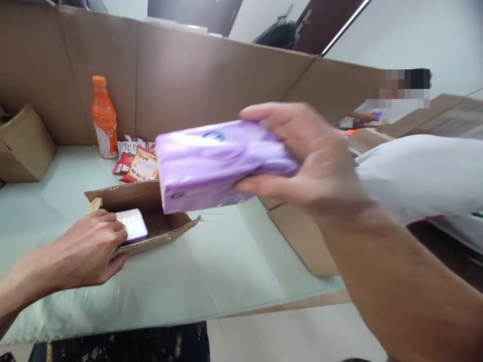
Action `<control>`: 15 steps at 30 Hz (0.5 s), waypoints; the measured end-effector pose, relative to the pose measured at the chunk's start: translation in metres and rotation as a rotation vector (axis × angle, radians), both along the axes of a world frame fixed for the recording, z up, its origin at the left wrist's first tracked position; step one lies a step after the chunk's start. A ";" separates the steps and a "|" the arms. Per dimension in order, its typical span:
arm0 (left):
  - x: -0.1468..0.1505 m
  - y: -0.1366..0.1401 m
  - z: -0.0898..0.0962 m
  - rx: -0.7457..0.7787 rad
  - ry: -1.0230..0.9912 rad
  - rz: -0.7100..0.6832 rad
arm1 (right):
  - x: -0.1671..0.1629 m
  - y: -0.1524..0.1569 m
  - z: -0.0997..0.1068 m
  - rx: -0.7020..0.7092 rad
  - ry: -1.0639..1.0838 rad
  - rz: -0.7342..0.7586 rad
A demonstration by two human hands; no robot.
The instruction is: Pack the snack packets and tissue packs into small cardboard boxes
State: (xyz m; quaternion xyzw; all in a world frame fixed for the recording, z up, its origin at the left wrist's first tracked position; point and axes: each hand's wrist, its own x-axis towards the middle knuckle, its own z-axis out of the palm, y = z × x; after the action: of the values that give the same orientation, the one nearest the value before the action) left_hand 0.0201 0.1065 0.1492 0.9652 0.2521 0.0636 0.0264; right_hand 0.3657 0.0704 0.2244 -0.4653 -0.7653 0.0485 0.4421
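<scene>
My right hand [313, 156] grips a purple tissue pack [204, 166] by its right end, lifted above the table and slightly blurred. Its fingers lie along the top and the thumb presses underneath. Below and to the left stands an open cardboard box [177, 231] with ragged edges. Closed over that box's near left wall is my left hand [96, 244], fingers inside and thumb outside. Right beside those fingers, a second pack [132, 224] with a white end and purple side lies in the box; whether the fingers touch it I cannot tell.
An orange bottle [104, 118] stands behind the box, near several snack packets [139, 163]. Tall cardboard panels [211, 75] border the back of the table [211, 261]. Another carton [28, 143] sits at the left, a cardboard piece [302, 239] at the right. A person [400, 95] is beyond the panels.
</scene>
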 end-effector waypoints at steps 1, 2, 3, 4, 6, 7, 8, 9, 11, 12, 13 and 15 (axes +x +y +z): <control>0.000 0.001 0.000 0.019 0.054 -0.009 | -0.015 -0.003 0.003 -0.029 -0.081 0.010; 0.000 0.002 0.001 0.042 0.102 -0.014 | -0.027 -0.003 0.005 -0.056 -0.166 0.011; 0.001 0.003 0.002 0.067 0.134 -0.014 | -0.037 -0.001 0.005 -0.076 -0.253 0.003; 0.002 0.003 0.004 0.090 0.147 -0.009 | -0.045 0.002 0.006 -0.100 -0.345 -0.011; 0.004 0.003 0.006 0.114 0.169 -0.002 | -0.057 0.012 0.006 -0.162 -0.530 -0.026; 0.005 0.003 0.007 0.116 0.185 0.006 | -0.063 0.017 0.005 -0.185 -0.610 -0.020; 0.006 0.003 0.008 0.113 0.204 0.015 | -0.069 0.021 0.004 -0.194 -0.680 0.001; 0.007 0.003 0.009 0.106 0.227 0.023 | -0.076 0.026 0.003 -0.199 -0.742 0.032; 0.007 0.003 0.010 0.098 0.253 0.026 | -0.092 0.034 -0.003 -0.213 -0.849 0.099; 0.007 0.003 0.011 0.102 0.251 0.020 | -0.100 0.039 -0.008 -0.228 -0.902 0.130; 0.007 0.003 0.011 0.109 0.243 0.010 | -0.109 0.043 -0.014 -0.253 -0.959 0.154; 0.007 0.003 0.010 0.125 0.227 -0.002 | -0.122 0.052 -0.028 -0.324 -1.074 0.183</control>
State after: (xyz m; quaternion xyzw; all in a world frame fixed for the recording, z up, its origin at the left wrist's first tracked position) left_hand 0.0273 0.1097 0.1594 0.9662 0.2481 -0.0304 -0.0625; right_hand 0.2434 0.1226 0.1962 -0.4185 -0.9026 -0.0401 -0.0923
